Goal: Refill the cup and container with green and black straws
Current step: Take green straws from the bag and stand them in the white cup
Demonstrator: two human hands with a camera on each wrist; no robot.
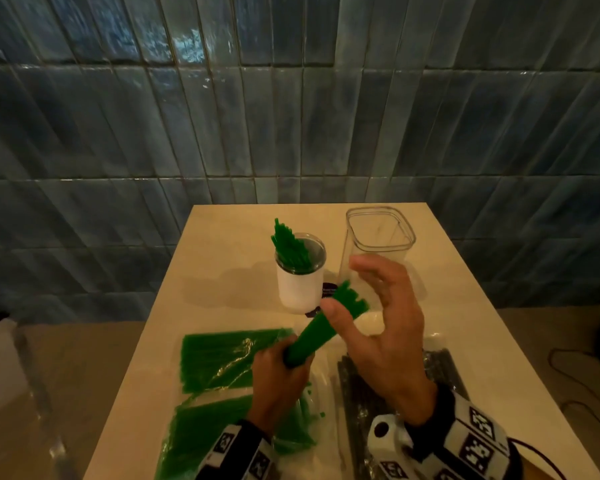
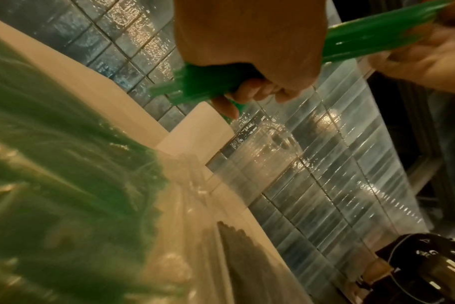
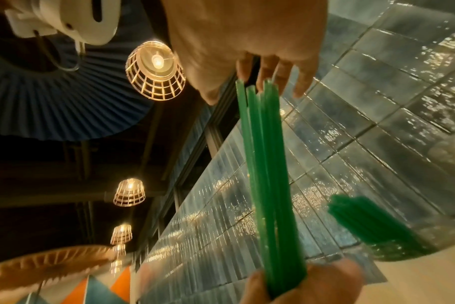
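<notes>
My left hand (image 1: 280, 370) grips the lower end of a bundle of green straws (image 1: 321, 329), tilted up to the right above the table; the left wrist view shows the fingers (image 2: 249, 92) curled round it. My right hand (image 1: 378, 317) is spread at the bundle's uneven top ends, thumb against the straws, fingers straight; in the right wrist view its fingertips (image 3: 270, 78) meet the straw tips (image 3: 260, 92). A white cup (image 1: 298, 289) behind holds several green straws (image 1: 288, 247). An empty clear square container (image 1: 380, 233) stands to the cup's right.
Two plastic packs of green straws (image 1: 222, 358) (image 1: 201, 441) lie on the beige table (image 1: 229, 230) at the near left. A pack of black straws (image 1: 357, 393) lies under my right wrist. A blue tiled wall (image 1: 291, 116) stands behind the table.
</notes>
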